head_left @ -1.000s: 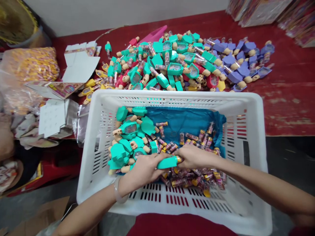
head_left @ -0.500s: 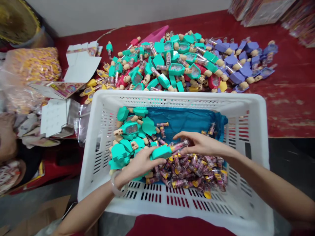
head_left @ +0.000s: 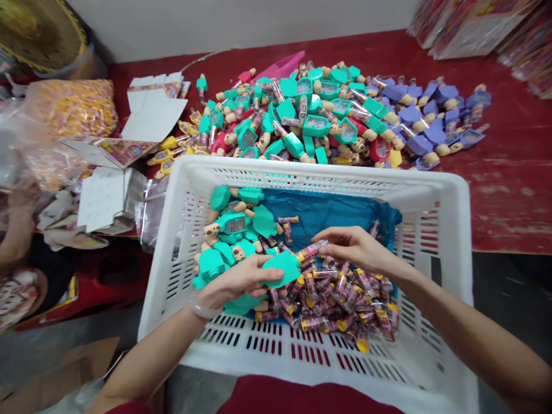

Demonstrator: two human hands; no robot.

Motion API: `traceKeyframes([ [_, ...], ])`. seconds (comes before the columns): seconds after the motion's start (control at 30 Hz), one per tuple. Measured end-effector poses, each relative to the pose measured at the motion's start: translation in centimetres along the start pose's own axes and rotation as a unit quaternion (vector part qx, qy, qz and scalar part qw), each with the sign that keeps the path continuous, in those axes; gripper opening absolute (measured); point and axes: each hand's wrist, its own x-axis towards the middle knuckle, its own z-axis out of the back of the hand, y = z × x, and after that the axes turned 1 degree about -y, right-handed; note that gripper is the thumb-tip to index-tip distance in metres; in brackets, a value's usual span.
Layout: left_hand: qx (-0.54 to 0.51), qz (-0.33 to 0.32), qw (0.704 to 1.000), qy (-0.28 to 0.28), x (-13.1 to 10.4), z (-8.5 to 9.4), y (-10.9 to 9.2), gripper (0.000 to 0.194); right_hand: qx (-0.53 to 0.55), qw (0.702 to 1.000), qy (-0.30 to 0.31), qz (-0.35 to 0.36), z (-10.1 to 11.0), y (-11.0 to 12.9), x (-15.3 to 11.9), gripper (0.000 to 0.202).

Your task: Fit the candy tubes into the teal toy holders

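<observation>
My left hand [head_left: 248, 275] grips a teal plastic piece [head_left: 282, 269] above the middle of a white perforated basket [head_left: 319, 168]. Between the thumb and fingers of my right hand [head_left: 351, 248] is a small clear tube with a yellow cap [head_left: 311, 251]; its capped end meets the teal piece. Beneath my hands, many similar tubes [head_left: 340, 293] lie heaped in the basket's middle and right. Teal pieces with tan spotted parts [head_left: 233, 223] fill its left side. A blue plastic sheet [head_left: 323, 213] lines the basket under them.
Behind the basket, a red table [head_left: 513, 172] bears a long pile of teal, red, yellow and purple pieces [head_left: 317, 123]. White cartons [head_left: 150, 115] and a bag of yellow-pink items [head_left: 81, 109] stand left. Another person's arm [head_left: 19, 221] shows at the left edge.
The teal piece has turned in my left hand and now shows its broad flat face. My right fingers have shifted on the tube, leaving more of it visible. The view has tilted slightly.
</observation>
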Motion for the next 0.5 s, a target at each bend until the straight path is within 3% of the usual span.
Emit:
traceKeyframes([
  [0.07,-0.065,0.015,0.997,0.048,0.03,0.09,-0.16,0.043,-0.021,1.000,-0.004,-0.002,-0.11,-0.09,0.02,0.046],
  [0.1,-0.066,0.008,0.997,0.045,0.03,0.03,-0.22,0.042,-0.034,0.999,-0.004,0.004,-0.23,-0.16,0.08,0.045],
  [0.27,0.038,-0.066,0.994,-0.081,-0.15,-0.41,-0.57,0.041,-0.079,0.996,-0.023,0.043,-0.12,0.13,0.10,0.039],
  [0.33,0.003,-0.051,0.998,-0.046,-0.19,-0.24,-0.53,0.043,-0.080,0.995,-0.013,0.060,0.13,0.51,-0.21,0.039],
  [0.43,-0.053,0.009,0.996,0.071,-0.23,-0.03,-0.14,0.054,-0.067,0.996,-0.007,0.065,-0.13,0.47,-0.51,0.040],
  [0.47,-0.036,0.008,0.996,0.075,-0.25,-0.14,0.00,0.056,-0.062,0.997,-0.016,0.051,-0.42,0.22,-0.46,0.039],
  [0.5,0.004,-0.016,0.999,0.045,-0.27,-0.34,0.10,0.055,-0.061,0.997,-0.027,0.027,-0.73,-0.09,-0.33,0.041],
])
